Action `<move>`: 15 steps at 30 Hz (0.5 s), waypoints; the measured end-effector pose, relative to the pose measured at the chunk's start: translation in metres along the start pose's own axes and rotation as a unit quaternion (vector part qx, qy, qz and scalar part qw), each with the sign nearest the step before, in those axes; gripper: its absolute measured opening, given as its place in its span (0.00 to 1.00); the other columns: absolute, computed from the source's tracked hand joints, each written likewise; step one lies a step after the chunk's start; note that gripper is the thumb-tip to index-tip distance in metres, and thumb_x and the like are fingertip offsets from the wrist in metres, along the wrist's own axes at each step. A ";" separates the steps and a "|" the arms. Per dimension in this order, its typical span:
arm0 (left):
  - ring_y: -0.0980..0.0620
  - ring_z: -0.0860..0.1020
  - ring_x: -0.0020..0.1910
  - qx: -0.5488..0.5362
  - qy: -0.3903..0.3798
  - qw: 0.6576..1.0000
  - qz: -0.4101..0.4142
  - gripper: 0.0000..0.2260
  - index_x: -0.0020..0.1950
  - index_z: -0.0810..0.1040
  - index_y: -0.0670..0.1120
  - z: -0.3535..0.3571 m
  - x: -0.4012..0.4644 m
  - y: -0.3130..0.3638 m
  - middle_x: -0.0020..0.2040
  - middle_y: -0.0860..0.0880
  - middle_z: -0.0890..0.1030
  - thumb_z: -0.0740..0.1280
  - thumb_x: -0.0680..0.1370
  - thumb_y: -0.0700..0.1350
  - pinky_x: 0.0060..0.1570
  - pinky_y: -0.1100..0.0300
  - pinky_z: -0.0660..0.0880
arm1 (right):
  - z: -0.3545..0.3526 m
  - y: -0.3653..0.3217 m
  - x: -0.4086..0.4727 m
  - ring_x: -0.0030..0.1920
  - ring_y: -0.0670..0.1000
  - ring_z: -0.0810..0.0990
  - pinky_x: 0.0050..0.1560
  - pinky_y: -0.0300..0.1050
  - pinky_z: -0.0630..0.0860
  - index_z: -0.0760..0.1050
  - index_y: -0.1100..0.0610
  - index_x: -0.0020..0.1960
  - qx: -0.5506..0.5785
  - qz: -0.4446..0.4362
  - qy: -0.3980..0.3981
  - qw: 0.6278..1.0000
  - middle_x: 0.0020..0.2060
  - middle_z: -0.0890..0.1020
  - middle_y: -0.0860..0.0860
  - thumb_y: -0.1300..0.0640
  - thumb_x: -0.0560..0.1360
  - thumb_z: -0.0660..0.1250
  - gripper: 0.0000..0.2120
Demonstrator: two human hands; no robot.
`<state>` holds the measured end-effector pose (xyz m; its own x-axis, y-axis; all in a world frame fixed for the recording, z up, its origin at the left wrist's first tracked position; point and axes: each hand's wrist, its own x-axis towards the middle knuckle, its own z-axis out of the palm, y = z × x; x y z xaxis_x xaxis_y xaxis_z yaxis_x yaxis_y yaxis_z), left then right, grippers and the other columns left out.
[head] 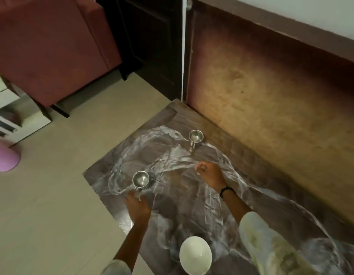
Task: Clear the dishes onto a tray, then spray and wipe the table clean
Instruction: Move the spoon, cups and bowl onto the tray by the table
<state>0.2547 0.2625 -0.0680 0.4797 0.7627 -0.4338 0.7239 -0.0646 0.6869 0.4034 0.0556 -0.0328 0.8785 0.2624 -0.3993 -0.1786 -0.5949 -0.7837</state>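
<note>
Two steel cups stand on the table point(104, 187), which is covered by a crumpled clear plastic sheet point(212, 203). The far steel cup point(195, 136) sits upright near the wall-side edge, toward the table's far corner. The near steel cup point(140, 179) sits upright close to the table's left edge. The two cups are well apart.

A white bowl point(195, 255) rests on the sheet at the near end of the table, mouth up, between the two forearms. No contents can be made out in it.

The left hand point(137, 205) lies on the sheet just beside the base of the near cup, fingers toward the cup. Whether the fingers touch the cup or gather the plastic cannot be told; the fingertips are blurred.

The right hand point(211, 174) is clenched, knuckles up, over a raised fold of the plastic sheet and appears to pinch it. A dark band circles the right wrist. Both arms wear pale sleeves.

The table's long right side runs against a brown wall panel point(271, 96). Beyond the table are a pale tiled floor point(53, 195), a reddish sofa point(53, 46) and a pink rounded object point(5, 157) at the left edge.
</note>
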 end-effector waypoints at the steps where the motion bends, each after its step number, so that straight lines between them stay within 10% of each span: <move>1: 0.34 0.74 0.56 0.023 0.012 1.000 0.006 0.14 0.57 0.73 0.34 -0.003 0.008 0.001 0.54 0.34 0.76 0.64 0.74 0.40 0.55 0.39 0.74 | 0.007 0.000 0.015 0.44 0.59 0.81 0.46 0.52 0.75 0.81 0.65 0.45 0.008 0.012 0.008 1.000 0.41 0.84 0.60 0.53 0.73 0.64 0.15; 5: 0.37 0.69 0.65 0.046 0.000 0.999 0.026 0.24 0.68 0.65 0.35 -0.013 0.032 0.003 0.65 0.35 0.70 0.67 0.76 0.42 0.64 0.44 0.68 | 0.024 0.007 0.063 0.41 0.61 0.81 0.47 0.59 0.78 0.76 0.67 0.54 0.078 0.084 0.047 0.992 0.39 0.82 0.60 0.62 0.75 0.67 0.10; 8: 0.39 0.72 0.65 0.044 -0.025 0.998 0.033 0.23 0.69 0.67 0.37 -0.012 0.045 -0.007 0.66 0.38 0.72 0.68 0.77 0.43 0.63 0.44 0.70 | 0.026 0.007 0.085 0.30 0.46 0.80 0.31 0.38 0.77 0.70 0.62 0.57 0.178 0.129 0.046 0.974 0.36 0.79 0.55 0.66 0.76 0.65 0.10; 15: 0.44 0.80 0.41 0.009 0.000 1.000 0.017 0.05 0.45 0.80 0.37 -0.006 0.055 -0.012 0.41 0.42 0.83 0.65 0.77 0.37 0.39 0.59 0.71 | 0.033 0.003 0.108 0.31 0.49 0.79 0.34 0.37 0.74 0.62 0.73 0.66 0.254 0.185 0.047 0.948 0.56 0.75 0.75 0.66 0.79 0.62 0.20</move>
<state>0.2691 0.3087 -0.0966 0.5047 0.7598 -0.4098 0.7157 -0.1029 0.6908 0.4827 0.1071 -0.0941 0.7450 0.0243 -0.6666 -0.6520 -0.1848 -0.7354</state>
